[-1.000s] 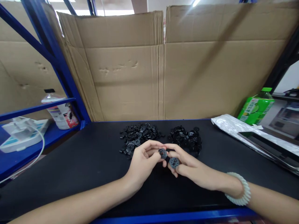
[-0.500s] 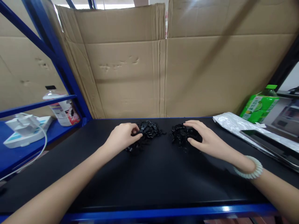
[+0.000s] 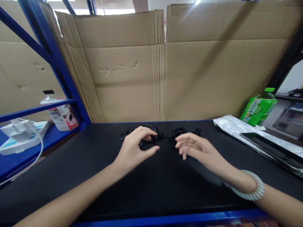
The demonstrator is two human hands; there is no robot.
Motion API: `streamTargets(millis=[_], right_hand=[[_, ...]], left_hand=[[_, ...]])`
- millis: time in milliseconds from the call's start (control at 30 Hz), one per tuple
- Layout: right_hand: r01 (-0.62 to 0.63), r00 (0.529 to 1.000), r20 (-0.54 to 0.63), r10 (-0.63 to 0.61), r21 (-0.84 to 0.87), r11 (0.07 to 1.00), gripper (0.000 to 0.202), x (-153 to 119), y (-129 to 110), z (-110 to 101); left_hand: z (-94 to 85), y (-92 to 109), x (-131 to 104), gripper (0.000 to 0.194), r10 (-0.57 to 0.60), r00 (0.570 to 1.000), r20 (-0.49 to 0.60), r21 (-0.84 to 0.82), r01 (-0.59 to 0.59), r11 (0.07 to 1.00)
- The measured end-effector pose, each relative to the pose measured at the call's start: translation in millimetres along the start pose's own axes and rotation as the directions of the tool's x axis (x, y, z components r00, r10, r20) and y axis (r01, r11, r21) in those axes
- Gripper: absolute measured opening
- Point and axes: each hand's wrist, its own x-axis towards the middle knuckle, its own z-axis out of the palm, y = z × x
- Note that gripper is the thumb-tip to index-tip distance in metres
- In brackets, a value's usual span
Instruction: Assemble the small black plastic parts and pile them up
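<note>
Two heaps of small shiny black parts lie on a black work surface [image 3: 170, 186]. My left hand [image 3: 134, 148] is at the near side of the left heap [image 3: 145, 145] and hides some of it. Its thumb and curved fingers are wide apart, with nothing plainly held between them. My right hand [image 3: 196, 146], with a pale coiled band [image 3: 258, 187] on its wrist, hovers in front of the right heap [image 3: 180, 130]. Its fingers are loosely bent and slightly blurred, spread a little, and I see no part in them. The exact kind of the black parts is too small to tell.
Cardboard sheets [image 3: 127, 78] wall off the back. On the right lie a silvery bag [image 3: 227, 123], a dark framed tray-like thing [image 3: 272, 148] and a green bottle [image 3: 260, 107]. At left, a blue shelf [image 3: 14, 160] bears a power strip with plugs [image 3: 23, 132] and a labelled bottle [image 3: 62, 115].
My left hand has moved right and its thumb has parted from the fingers. My right hand has shifted left and nearer, its fingers now hanging down. The left heap shows more spread parts.
</note>
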Motion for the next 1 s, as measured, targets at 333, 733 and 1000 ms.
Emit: streamTargets(millis=[333, 733, 1000], right_hand=[[-0.374, 0.887, 0.422, 0.188, 0.417, 0.828, 0.024, -7, 12, 26], [-0.398, 0.88, 0.424, 0.213, 0.413, 0.819, 0.023, -7, 6, 19], [-0.406, 0.853, 0.499, 0.151, 0.455, 0.793, 0.028, -7, 4, 22]], left_hand=[[26.7, 31, -27, 0.034, 0.016, 0.998, 0.061, -0.531, 0.019, 0.847], [27.9, 25, -23, 0.022, -0.107, 0.971, 0.214, -0.716, 0.23, 0.659], [31.8, 27, -23, 0.025, -0.077, 0.967, 0.242, -0.713, 0.232, 0.662]])
